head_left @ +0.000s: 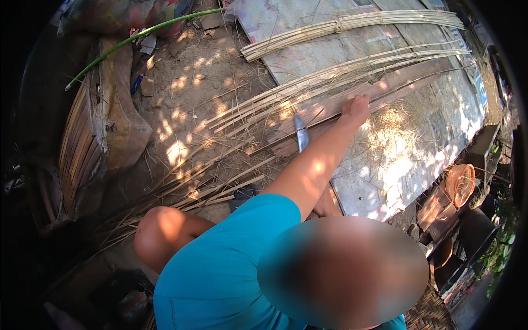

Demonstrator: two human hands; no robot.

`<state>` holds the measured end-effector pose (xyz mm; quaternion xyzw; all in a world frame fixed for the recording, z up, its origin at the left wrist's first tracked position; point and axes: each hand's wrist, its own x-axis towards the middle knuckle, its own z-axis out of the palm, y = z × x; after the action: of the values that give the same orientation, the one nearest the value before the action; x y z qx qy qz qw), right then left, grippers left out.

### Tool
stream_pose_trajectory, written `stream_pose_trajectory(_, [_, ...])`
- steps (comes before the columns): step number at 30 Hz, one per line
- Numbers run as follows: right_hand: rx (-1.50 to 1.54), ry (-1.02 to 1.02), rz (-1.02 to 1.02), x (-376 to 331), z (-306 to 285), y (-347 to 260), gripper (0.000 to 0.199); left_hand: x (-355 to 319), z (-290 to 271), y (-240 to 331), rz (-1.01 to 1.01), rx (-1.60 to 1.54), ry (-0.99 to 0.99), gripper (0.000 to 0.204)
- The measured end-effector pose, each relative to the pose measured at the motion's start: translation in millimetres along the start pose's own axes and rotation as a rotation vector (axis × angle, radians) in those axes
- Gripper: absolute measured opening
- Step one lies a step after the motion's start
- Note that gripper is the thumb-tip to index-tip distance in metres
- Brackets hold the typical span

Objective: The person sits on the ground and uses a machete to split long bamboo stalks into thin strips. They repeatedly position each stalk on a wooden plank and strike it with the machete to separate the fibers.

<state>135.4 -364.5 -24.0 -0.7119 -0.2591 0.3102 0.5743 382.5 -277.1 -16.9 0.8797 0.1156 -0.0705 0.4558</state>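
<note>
My left arm reaches out to the upper right, and my left hand [357, 109] is closed on a long, thin dark bamboo strip [410, 85]. That strip lies over a weathered wooden plank [423, 77]. Below the left forearm, my right hand [325, 207] shows only in part. A knife [300, 131] points away from it, its pale blade rising past the forearm close to the strip. The arm hides the handle and most of the right fingers, which appear closed on it. Loose pale bamboo strips [324, 85] lie just beyond the plank.
A tied bundle of pale strips [352, 25] lies on the flat sheet [363, 192]. Fine shavings [393, 129] are heaped right of my left hand. A green stalk [137, 37] crosses at far left above a sack [118, 104]. An orange-brown bowl [460, 184] sits at right.
</note>
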Motion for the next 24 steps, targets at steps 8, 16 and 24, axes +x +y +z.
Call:
stream_pose_trajectory(8, [0.348,0.24,0.461,42,-46,-53,0.037,-1,-13,-2,0.041,0.185,-0.126,0.045])
stream_pose_trajectory(16, [0.141,-0.6,0.431,-12,6,-69,0.037,-5,-22,-7,0.047,0.162,-0.106,0.042])
stream_pose_trajectory(24, [-0.387,0.1,-0.135,22,6,-31,0.042,-7,-31,-5,0.086,0.166,-0.124,0.04])
